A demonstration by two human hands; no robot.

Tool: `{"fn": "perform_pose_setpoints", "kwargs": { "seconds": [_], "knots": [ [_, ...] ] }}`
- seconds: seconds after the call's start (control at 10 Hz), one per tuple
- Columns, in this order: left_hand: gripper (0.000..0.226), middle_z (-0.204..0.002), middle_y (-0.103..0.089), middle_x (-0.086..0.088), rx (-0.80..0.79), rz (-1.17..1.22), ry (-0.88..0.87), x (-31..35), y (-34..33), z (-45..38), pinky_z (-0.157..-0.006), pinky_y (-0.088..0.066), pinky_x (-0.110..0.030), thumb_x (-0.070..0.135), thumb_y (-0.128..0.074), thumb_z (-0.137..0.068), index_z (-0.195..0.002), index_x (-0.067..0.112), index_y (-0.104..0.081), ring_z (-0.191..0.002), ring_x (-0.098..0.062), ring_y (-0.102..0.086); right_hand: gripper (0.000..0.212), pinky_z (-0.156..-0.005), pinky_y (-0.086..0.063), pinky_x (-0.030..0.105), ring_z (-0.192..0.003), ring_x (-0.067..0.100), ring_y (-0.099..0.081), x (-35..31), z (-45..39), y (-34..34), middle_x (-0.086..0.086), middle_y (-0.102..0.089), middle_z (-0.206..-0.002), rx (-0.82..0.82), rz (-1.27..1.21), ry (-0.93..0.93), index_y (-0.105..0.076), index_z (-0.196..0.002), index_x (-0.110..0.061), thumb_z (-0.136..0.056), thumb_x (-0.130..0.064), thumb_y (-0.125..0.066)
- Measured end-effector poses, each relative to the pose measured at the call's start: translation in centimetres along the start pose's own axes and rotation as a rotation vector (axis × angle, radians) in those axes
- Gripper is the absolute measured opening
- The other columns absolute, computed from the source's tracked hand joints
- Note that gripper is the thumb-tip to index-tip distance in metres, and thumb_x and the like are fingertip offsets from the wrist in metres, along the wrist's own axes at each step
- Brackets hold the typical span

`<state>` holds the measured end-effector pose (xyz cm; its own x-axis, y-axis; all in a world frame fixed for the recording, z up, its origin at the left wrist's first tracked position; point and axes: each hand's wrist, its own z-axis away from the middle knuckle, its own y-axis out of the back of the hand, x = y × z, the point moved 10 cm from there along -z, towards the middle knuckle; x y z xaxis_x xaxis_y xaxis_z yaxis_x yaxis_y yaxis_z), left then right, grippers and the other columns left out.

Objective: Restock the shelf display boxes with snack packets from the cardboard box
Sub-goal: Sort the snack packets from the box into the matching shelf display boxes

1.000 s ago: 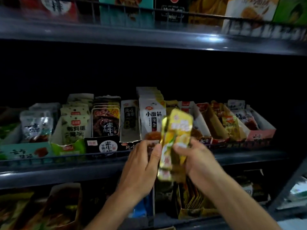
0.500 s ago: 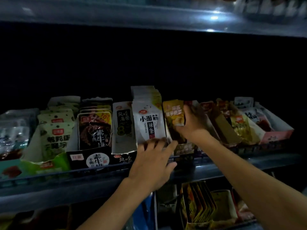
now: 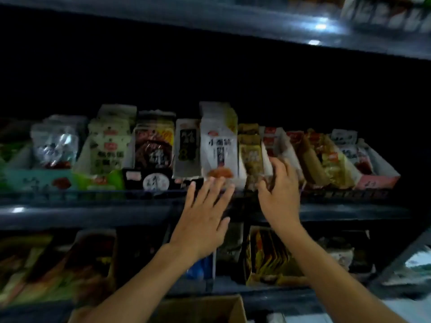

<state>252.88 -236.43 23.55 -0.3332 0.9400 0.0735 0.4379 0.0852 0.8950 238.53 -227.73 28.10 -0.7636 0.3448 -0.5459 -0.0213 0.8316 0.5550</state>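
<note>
Hands at shelf front, much lost to blur and dark

Blur softens nearly everything; print on the packs can't be read. Left hand (image 3: pixel 205 220) is spread, fingers straight, tips at the lower edge of the white packet (image 3: pixel 219 150) w/ an orange patch, which stands upright in its display box on the middle shelf (image 3: pixel 93 215). Touching or just short of it: can't tell. Right hand (image 3: pixel 279 194) sits just beside, fingers loosely bent at the front of the yellow snack packets (image 3: pixel 250 155) in the next box to the right; thumb side is smeared, so whether it pinches a pack or only rests there is unclear. Red-and-white display box (image 3: pixel 377 180) at the row's right end leans back, packs inside hard to make out. Back of the shelf is black, nothing readable. Upper shelf is cut off by the frame top. Lower shelf (image 3: pixel 279 297) holds dim pouches, partly hidden behind both forearms. Cardboard box (image 3: pixel 210 306) shows only its top rim at the bottom edge, contents out of sight.
</note>
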Motion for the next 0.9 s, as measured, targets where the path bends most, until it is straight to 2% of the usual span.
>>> {"fn": "perform_pose_setpoints", "kwargs": {
  "seconds": [0.1,0.2,0.3,0.4,0.5,0.6,0.7,0.8,0.9],
  "knots": [
    [0.049,-0.153,-0.037,-0.001,0.196,0.181,0.195,-3.2,-1.7,11.7,-0.121,-0.020,-0.041,0.031,-0.046,-0.096,-0.144,0.021,-0.046,-0.143,-0.021,-0.029,0.029,-0.099,-0.041,0.032,-0.117,0.020,-0.048,-4.1,10.0,-2.4,0.004,-0.052,-0.126,-0.099,-0.009,0.196,-0.057,-0.119,-0.014,-0.090,-0.011,-0.059],
    [0.038,-0.138,-0.049,0.000,-0.043,0.269,0.436,-7.1,-7.7,20.0,-0.110,-0.037,-0.035,0.026,-0.051,-0.095,-0.132,0.019,-0.056,-0.129,-0.020,-0.042,0.019,-0.086,-0.047,0.034,-0.101,0.022,-0.056,-5.9,16.6,-7.7,0.004,-0.060,-0.111,-0.409,0.072,0.349,-0.061,-0.107,-0.016,-0.089,-0.011,-0.058],
    [0.022,-0.114,-0.062,-0.001,-0.801,0.280,0.721,-10.2,-18.9,34.2,-0.091,-0.051,-0.035,0.029,-0.054,-0.092,-0.112,0.022,-0.063,-0.113,-0.025,-0.059,0.013,-0.078,-0.051,0.035,-0.093,0.027,-0.063,-2.2,29.8,-17.2,0.005,-0.067,-0.102,-1.067,0.147,0.177,-0.062,-0.100,-0.020,-0.094,-0.021,-0.051],
    [0.032,-0.117,-0.064,-0.002,-1.262,0.296,0.765,-9.4,-23.4,43.1,-0.087,-0.051,-0.035,0.031,-0.055,-0.089,-0.119,0.024,-0.063,-0.109,-0.025,-0.063,0.019,-0.083,-0.054,0.037,-0.099,0.030,-0.065,3.0,40.3,-20.5,0.010,-0.069,-0.106,-1.382,0.213,-0.051,-0.066,-0.102,-0.018,-0.096,-0.029,-0.051],
    [0.047,-0.123,-0.060,-0.001,-1.453,0.362,0.722,-7.9,-24.4,47.2,-0.066,-0.046,-0.028,0.028,-0.047,-0.091,-0.136,0.042,-0.050,-0.088,-0.020,-0.063,0.036,-0.102,-0.044,0.034,-0.125,0.029,-0.054,6.2,49.5,-22.3,0.011,-0.056,-0.138,-1.636,0.260,-0.167,-0.059,-0.129,-0.013,-0.100,-0.032,-0.050],
    [0.051,-0.136,-0.057,-0.004,-1.375,0.383,0.758,-8.6,-25.1,46.2,-0.059,-0.043,-0.026,0.019,-0.046,-0.098,-0.145,0.038,-0.043,-0.091,-0.019,-0.065,0.043,-0.105,-0.036,0.031,-0.132,0.027,-0.048,6.8,52.0,-23.7,0.009,-0.046,-0.148,-1.696,0.256,-0.135,-0.046,-0.142,-0.009,-0.104,-0.027,-0.044],
    [0.053,-0.145,-0.051,-0.005,-1.312,0.373,0.821,-9.8,-26.4,45.7,-0.066,-0.047,-0.024,0.017,-0.050,-0.100,-0.149,0.031,-0.039,-0.101,-0.018,-0.064,0.040,-0.101,-0.041,0.028,-0.126,0.025,-0.053,7.9,52.7,-25.9,0.012,-0.052,-0.142,-1.668,0.222,-0.190,-0.048,-0.140,-0.010,-0.102,-0.024,-0.047],
    [0.056,-0.150,-0.047,-0.003,-1.219,0.294,0.800,-11.5,-28.6,44.2,-0.096,-0.048,-0.031,0.025,-0.059,-0.096,-0.149,0.025,-0.039,-0.126,-0.022,-0.053,0.033,-0.092,-0.050,0.027,-0.110,0.025,-0.062,11.0,52.1,-28.0,0.009,-0.064,-0.126,-1.570,0.309,-0.357,-0.058,-0.127,-0.013,-0.094,-0.017,-0.058],
    [0.056,-0.145,-0.050,-0.004,-1.090,0.236,0.813,-13.9,-30.4,42.5,-0.104,-0.045,-0.037,0.020,-0.063,-0.091,-0.144,0.022,-0.045,-0.130,-0.024,-0.049,0.037,-0.092,-0.045,0.028,-0.117,0.026,-0.058,11.9,51.5,-28.7,0.010,-0.061,-0.128,-1.527,0.354,-0.390,-0.056,-0.130,-0.010,-0.094,-0.018,-0.060]
  ]
}}
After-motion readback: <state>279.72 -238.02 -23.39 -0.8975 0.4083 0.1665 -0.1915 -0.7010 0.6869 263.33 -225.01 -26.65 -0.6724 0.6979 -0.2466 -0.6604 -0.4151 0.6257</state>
